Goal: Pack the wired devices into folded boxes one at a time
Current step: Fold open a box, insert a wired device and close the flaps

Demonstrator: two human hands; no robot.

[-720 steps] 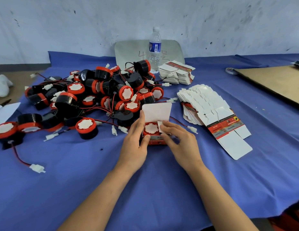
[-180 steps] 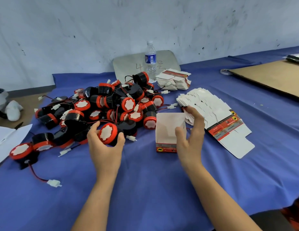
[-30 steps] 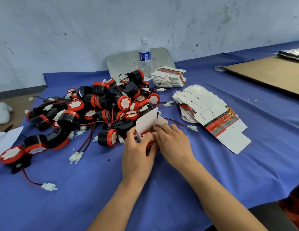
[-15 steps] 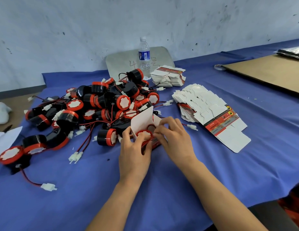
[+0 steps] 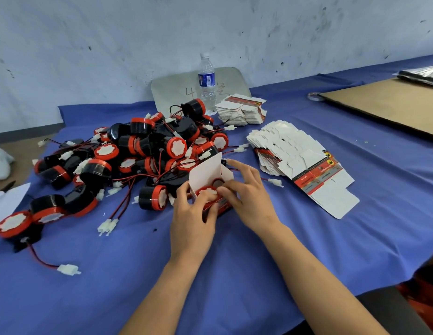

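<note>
**Item in hand.** One wired device (image 5: 207, 192), with a black body, red rim and white face, sits face up in the mouth of an erected box (image 5: 205, 172) on the desk (image 5: 259, 274). The box's white top flap stands open behind it.

**Hands.** The left hand (image 5: 193, 213) grips the near-left wall of the box, its fingers curled round it. The right hand (image 5: 249, 197) holds the right wall with bent fingers. Its thumb presses on the device's face and its forefinger stretches toward the rear flap.

**Surroundings, taken from the box.** The pile of unpacked devices (image 5: 148, 151) lies to the left and behind, touching the box. A fan of flat box blanks (image 5: 300, 155) lies to the right, and a smaller stack (image 5: 242, 110) is behind. A red lead with a white connector (image 5: 274, 182) lies just right of the box. Whether it belongs to this device cannot be told.

**Handling assessment.**
- The device appears rigid and compact, and is best taken by its round body.
- Its lead is thin and limp and likely to snag on the pile, so it should be coiled in before closing.
- The box is light, thin card that will crush or skew under pressure. It should be held by opposite walls and closed by the flap's edge.

**Status.** Device seated or nearly so; flap not yet shut.
</note>
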